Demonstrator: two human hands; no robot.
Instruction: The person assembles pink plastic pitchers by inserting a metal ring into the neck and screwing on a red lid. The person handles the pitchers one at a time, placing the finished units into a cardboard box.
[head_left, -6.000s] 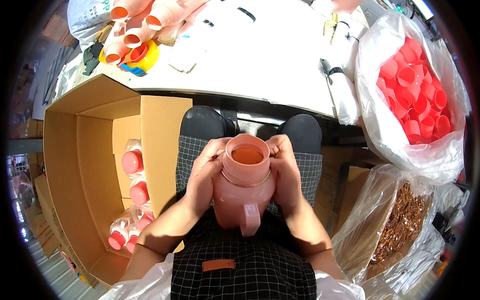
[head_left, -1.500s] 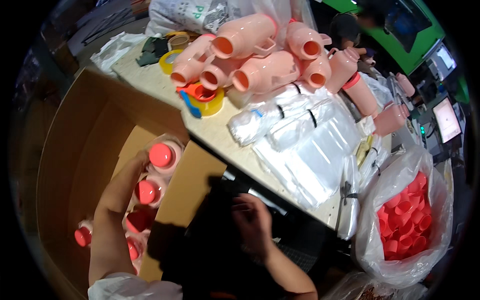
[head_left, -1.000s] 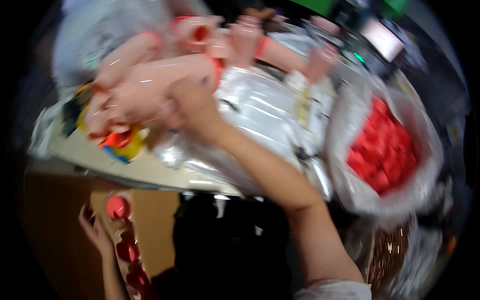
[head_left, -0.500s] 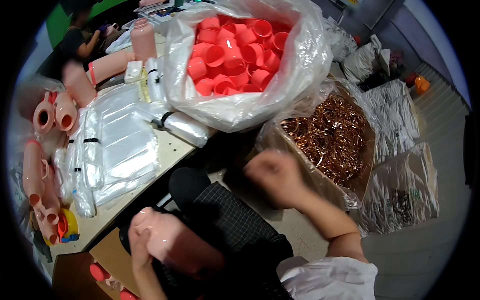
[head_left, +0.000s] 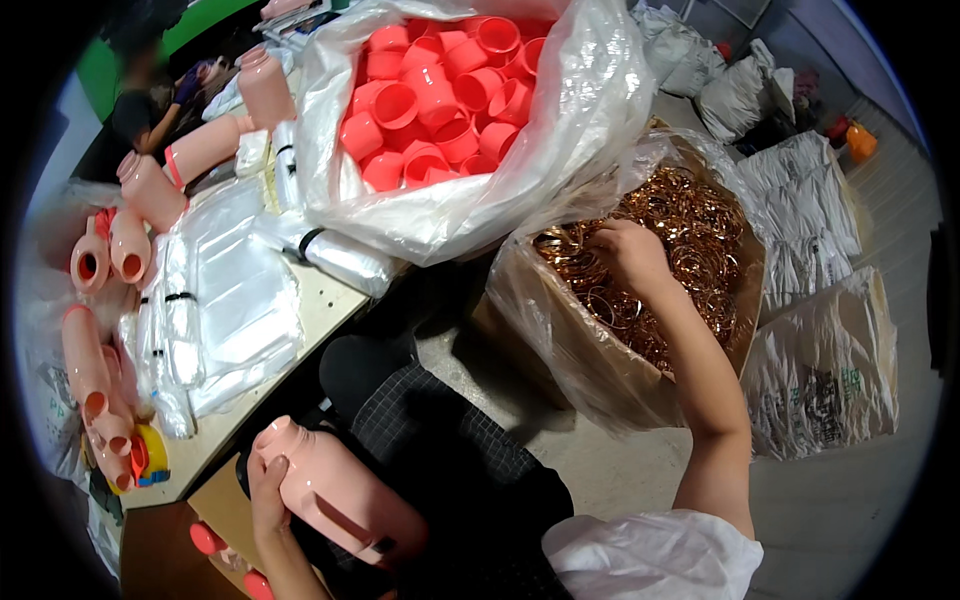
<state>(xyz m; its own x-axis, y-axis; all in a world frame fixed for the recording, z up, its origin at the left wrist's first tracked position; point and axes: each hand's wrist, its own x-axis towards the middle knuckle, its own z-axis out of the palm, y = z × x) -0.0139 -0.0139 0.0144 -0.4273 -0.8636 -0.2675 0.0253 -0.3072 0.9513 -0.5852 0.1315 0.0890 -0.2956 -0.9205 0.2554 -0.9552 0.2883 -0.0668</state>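
My left hand grips a pink thermos jug body by its neck end. The jug lies tilted across my lap, its open mouth towards the upper left and its handle facing up. My right hand reaches into an open cardboard box lined with clear plastic. Its fingers are bent and pressed together among a heap of shiny copper-coloured rings. Whatever those fingertips hold is too small to make out.
A big clear plastic bag of coral-red cups stands beyond my lap. On the table at left lie clear plastic bags and several pink jug bodies. White woven sacks lie right of the box. Another person sits far left.
My right hand has moved up and right, from the box's near edge into the rings. The jug in my left hand has turned, so its handle now shows. The whole view has shifted slightly.
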